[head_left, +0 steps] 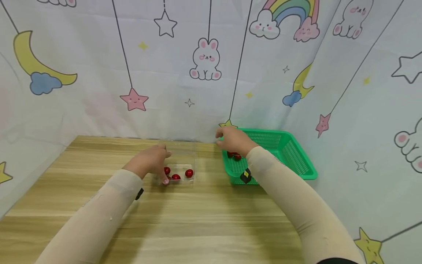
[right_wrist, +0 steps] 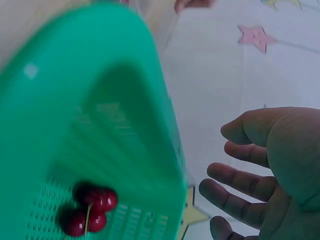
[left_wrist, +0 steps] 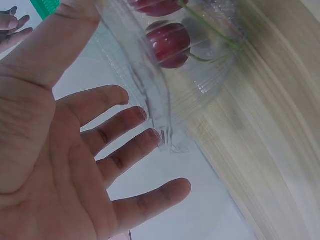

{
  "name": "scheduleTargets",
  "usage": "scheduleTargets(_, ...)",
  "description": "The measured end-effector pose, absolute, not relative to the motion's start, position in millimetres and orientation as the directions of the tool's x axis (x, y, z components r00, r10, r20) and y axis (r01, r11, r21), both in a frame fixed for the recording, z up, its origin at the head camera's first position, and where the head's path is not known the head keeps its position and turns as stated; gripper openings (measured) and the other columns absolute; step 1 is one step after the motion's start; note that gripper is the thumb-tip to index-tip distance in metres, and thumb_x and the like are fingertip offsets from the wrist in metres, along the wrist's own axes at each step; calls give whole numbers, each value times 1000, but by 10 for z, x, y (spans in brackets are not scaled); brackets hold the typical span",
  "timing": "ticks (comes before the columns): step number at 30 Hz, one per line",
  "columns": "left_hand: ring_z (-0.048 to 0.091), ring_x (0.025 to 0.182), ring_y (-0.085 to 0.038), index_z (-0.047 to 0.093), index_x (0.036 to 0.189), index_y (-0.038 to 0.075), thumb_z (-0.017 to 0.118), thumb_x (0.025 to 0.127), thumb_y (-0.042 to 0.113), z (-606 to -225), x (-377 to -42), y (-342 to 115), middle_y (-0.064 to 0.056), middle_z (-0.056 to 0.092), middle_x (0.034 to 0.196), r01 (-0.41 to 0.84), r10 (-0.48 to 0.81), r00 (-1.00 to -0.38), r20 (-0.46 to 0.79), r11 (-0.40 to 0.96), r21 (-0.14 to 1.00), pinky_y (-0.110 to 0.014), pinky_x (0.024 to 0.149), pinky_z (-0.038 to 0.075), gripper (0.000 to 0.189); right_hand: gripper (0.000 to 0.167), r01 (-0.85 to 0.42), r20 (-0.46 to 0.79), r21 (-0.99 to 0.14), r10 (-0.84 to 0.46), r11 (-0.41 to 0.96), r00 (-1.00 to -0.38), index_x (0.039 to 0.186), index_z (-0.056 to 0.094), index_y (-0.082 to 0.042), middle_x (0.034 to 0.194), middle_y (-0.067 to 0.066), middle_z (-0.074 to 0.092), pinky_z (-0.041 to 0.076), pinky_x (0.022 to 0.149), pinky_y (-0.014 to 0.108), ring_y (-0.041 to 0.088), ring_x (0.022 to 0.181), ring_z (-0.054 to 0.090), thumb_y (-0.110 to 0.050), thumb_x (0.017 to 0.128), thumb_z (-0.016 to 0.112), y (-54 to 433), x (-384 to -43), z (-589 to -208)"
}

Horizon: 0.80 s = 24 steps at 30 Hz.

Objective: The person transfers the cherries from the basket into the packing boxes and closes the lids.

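A clear plastic box (head_left: 194, 179) with several red cherries (head_left: 189, 173) in it stands on the table. My left hand (head_left: 149, 161) is at the box's left side, its thumb at the near corner; in the left wrist view, its spread fingers (left_wrist: 132, 152) reach the box's clear wall (left_wrist: 150, 95), and stems show on the cherries (left_wrist: 171, 46). Over the left rim of a green plastic basket (head_left: 308, 172) is my right hand (head_left: 235, 141). Its fingers are loosely bent, holding nothing visible. Cherries (head_left: 237, 157) lie in the basket's left part, partly hidden by that hand.
The wooden table (head_left: 197, 223) ends at a white curtain (head_left: 171, 121) printed with stars, moons and rabbits. Another side of the curtain hangs close to the right of the basket. A strip of bare table separates box and basket.
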<state>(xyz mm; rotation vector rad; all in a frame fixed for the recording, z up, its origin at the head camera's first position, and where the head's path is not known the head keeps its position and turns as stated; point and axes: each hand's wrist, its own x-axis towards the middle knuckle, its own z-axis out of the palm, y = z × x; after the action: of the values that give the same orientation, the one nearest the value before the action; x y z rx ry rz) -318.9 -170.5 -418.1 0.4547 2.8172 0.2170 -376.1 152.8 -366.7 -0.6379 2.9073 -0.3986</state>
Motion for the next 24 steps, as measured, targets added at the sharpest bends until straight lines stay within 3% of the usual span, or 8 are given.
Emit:
scheduleTargets(9,55,150,-48,54,169,5,110,69,51,-4210,-3197,-1707,-23,55,160,281,322,-913,-249,941,189,-69,121,52,124,36,-243,-118,-414,-316,877,-941,145,70,-1,149,22,71,60,113,59,41,135,70,-20,115,63,1978,-4071,-3658)
scheduleTargets(17,55,150,-47,54,168,4,110,69,50,-4254,-3175,-1721,-23,56,160,284,329,-910,-252,938,196,-67,121,52,123,39,-219,-225,-294,-290,930,-930,143,74,3,161,25,63,55,122,60,46,150,61,-22,114,66,2145,-4243,-3784)
scheduleTargets(24,54,152,-46,55,168,5,110,70,48,-4210,-3187,-1681,-22,55,161,281,324,-910,-258,941,187,-67,121,52,121,34,-122,-388,-244,-212,962,-897,129,78,3,136,24,77,67,103,51,39,117,80,-25,110,74,2233,-4409,-3929)
